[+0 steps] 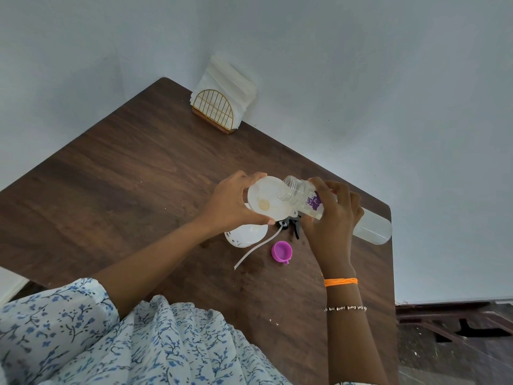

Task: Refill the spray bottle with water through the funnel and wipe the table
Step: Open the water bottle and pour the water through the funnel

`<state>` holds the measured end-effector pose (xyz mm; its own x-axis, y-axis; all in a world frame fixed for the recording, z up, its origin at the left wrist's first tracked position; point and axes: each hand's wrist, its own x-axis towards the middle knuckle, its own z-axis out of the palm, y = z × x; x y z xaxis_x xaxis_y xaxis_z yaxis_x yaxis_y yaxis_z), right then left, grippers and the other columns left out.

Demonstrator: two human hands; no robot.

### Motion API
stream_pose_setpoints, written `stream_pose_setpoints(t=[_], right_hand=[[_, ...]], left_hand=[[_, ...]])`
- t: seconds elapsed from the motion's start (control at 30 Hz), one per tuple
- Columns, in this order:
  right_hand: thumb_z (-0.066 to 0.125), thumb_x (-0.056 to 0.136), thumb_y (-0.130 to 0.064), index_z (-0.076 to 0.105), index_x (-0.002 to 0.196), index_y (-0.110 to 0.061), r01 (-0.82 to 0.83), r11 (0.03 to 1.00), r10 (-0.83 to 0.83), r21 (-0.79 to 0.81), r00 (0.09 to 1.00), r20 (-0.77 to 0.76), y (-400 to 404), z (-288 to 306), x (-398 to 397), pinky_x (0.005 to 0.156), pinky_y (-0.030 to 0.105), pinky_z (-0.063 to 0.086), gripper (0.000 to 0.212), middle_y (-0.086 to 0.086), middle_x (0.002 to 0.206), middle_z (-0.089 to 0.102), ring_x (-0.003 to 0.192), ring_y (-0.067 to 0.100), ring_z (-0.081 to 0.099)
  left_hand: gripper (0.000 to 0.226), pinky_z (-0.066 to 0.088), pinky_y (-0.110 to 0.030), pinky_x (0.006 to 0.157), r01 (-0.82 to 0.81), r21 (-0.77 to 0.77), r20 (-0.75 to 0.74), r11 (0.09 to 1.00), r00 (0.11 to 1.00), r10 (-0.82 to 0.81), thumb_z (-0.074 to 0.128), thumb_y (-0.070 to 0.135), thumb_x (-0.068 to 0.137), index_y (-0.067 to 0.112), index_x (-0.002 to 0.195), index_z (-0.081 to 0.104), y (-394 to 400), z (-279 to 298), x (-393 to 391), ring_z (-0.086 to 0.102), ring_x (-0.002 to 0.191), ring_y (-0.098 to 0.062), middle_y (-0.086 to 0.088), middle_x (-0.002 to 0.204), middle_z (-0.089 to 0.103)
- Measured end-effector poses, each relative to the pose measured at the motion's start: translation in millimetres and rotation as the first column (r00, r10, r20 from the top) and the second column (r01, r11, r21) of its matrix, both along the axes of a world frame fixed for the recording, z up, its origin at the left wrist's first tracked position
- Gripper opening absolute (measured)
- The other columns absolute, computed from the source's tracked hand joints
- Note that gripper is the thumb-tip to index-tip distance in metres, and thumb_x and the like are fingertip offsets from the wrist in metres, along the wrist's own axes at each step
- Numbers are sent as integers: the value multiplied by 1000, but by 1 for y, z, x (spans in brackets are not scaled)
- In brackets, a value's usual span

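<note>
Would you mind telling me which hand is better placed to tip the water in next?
The right hand, probably: it already grips the clear plastic water bottle, tilted with its open mouth over the white plastic funnel. The left hand holds that funnel by its rim.

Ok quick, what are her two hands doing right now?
Left hand: closed, gripping the white funnel by its rim.
Right hand: closed around the tilted water bottle, its open mouth at the funnel.
</note>
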<state>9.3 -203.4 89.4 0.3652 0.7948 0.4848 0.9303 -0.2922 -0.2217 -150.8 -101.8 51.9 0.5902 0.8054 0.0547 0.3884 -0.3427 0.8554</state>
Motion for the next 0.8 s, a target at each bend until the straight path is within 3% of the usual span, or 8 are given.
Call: stream_pose_setpoints(t=[0.43, 0.6, 0.8], right_hand=[[82, 55, -2, 62, 114, -16, -2, 1000, 2, 14, 1000, 14, 1, -1, 3, 85, 36, 30, 64, 13, 110, 59, 104, 33, 50], [82, 56, -1, 62, 115, -16, -7, 1000, 7, 15, 1000, 5, 1, -2, 3, 85, 39, 34, 64, 13, 110, 58, 104, 34, 49], [84, 55, -3, 62, 114, -16, -3, 1000, 3, 27, 1000, 7, 1, -4, 5, 85, 39, 35, 64, 13, 110, 59, 103, 34, 50]], left_hand=[[90, 49, -27, 86, -1, -7, -3, 1000, 1000, 1, 83, 48, 56, 30, 135, 42, 0, -1, 0, 48, 105, -10, 2, 117, 52], [90, 44, -23, 82, -3, 1, -7, 1000, 1000, 3, 83, 47, 57, 30, 135, 42, 0, 0, 0, 45, 103, -7, 2, 118, 52], [91, 50, -29, 87, -3, -19, 12, 1000, 1000, 3, 84, 44, 56, 27, 135, 43, -1, 2, -1, 49, 106, -12, 2, 115, 52]])
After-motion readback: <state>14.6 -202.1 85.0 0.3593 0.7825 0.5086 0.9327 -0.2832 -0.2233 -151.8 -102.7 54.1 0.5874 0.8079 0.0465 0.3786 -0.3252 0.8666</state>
